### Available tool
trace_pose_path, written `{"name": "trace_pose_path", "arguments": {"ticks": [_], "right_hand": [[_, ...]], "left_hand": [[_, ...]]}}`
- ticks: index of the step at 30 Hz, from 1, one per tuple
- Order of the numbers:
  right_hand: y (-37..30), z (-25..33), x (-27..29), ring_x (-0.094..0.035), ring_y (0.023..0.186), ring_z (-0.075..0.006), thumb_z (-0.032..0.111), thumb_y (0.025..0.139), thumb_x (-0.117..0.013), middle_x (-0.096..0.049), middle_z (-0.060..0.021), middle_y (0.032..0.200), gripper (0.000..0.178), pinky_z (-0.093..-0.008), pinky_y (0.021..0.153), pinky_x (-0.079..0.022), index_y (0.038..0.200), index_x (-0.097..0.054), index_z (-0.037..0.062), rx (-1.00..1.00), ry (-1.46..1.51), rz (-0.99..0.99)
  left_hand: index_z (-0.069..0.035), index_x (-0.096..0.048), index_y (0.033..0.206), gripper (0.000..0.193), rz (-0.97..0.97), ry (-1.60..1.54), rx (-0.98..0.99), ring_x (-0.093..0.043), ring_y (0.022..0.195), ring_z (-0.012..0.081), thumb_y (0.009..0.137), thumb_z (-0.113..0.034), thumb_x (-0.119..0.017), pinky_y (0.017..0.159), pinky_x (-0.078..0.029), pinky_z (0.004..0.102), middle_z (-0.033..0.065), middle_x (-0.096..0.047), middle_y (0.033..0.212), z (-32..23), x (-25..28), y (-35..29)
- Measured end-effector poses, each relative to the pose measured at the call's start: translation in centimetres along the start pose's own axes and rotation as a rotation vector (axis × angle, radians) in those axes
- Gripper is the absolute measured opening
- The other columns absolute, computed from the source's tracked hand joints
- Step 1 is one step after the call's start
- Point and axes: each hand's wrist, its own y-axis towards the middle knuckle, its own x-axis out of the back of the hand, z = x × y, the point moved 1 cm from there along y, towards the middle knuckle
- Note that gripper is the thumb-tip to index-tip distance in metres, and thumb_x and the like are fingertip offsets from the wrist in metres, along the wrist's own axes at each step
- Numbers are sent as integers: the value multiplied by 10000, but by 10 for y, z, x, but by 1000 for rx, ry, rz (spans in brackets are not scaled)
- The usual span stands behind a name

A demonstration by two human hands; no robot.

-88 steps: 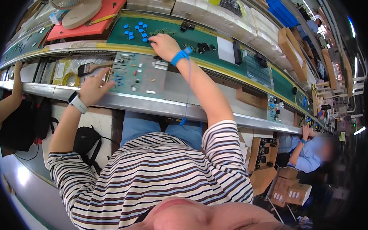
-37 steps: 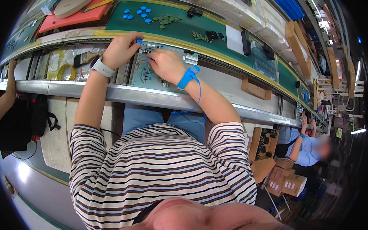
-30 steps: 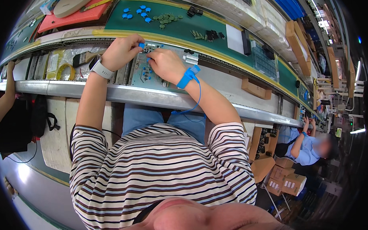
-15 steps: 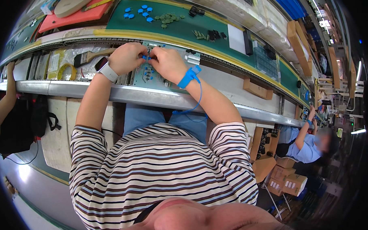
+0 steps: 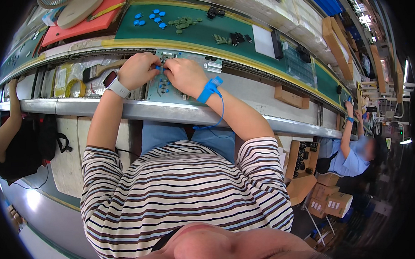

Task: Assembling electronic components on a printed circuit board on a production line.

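My left hand [image 5: 139, 70] is over the upper left part of a pale green circuit board [image 5: 155, 92], its fingertips pinched on a small blue disc capacitor [image 5: 158, 68]. Right beside it, my right hand [image 5: 185, 75] has its thumb and fingers pressed together low over the board; whatever they hold is hidden. Several blue parts [image 5: 163, 84] stand on the board below the fingertips. A silver metal piece [image 5: 213, 66] sits at the board's right end. A blue wrist strap [image 5: 209, 90] with a coiled cord is on my right wrist, and a watch [image 5: 116, 84] on my left.
Across the rail, loose blue discs [image 5: 157, 15], green discs [image 5: 184, 23] and black parts [image 5: 237, 38] lie on a green mat [image 5: 199, 38]. A brush [image 5: 95, 71] and a yellow tape roll [image 5: 75, 88] are left of the board. Co-workers sit at both sides.
My hands have drawn slightly apart; the blue disc capacitor, earlier between both hands' fingertips, is now at the left fingertips. The view has shifted a little.
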Motion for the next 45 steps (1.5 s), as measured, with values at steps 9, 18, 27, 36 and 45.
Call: {"name": "trace_pose_path", "arguments": {"ticks": [9,18,27,36,45], "right_hand": [[4,-5,57,-604,706,-316,165,783,-582,-629,-124,758,112,-412,622,-482,808,-610,60,-80,-16,-109],[51,-127,95,-607,811,-322,178,772,-587,-643,-137,824,164,-415,712,-490,872,-646,63,-325,-360,-50],[81,-166,58,-562,944,-344,216,776,-630,-574,-174,1009,238,-429,788,-475,950,-599,56,-378,-409,-106],[80,-174,54,-560,908,-330,169,773,-621,-608,-139,954,188,-432,780,-468,920,-602,54,-228,-350,-113],[47,-153,67,-574,921,-329,236,743,-622,-611,-146,949,249,-434,801,-474,945,-652,93,-166,-299,-201]], "left_hand": [[3,-623,855,179,-20,29,-60,-590,746,291,697,-80,-632,672,-468,365,142,-586,785,-1,0,3],[-2,-623,832,154,19,143,-26,-581,784,301,706,-91,-622,713,-463,382,141,-591,782,-11,1,3],[-23,-645,838,164,57,172,-32,-598,804,305,702,-114,-628,736,-478,389,141,-617,816,-18,-1,7],[-41,-619,940,261,123,98,-26,-608,692,277,724,-189,-620,647,-476,364,117,-623,733,-36,37,31],[-33,-607,894,188,-400,191,-143,-567,855,299,780,-182,-611,730,-456,380,115,-589,860,0,5,72]]}}
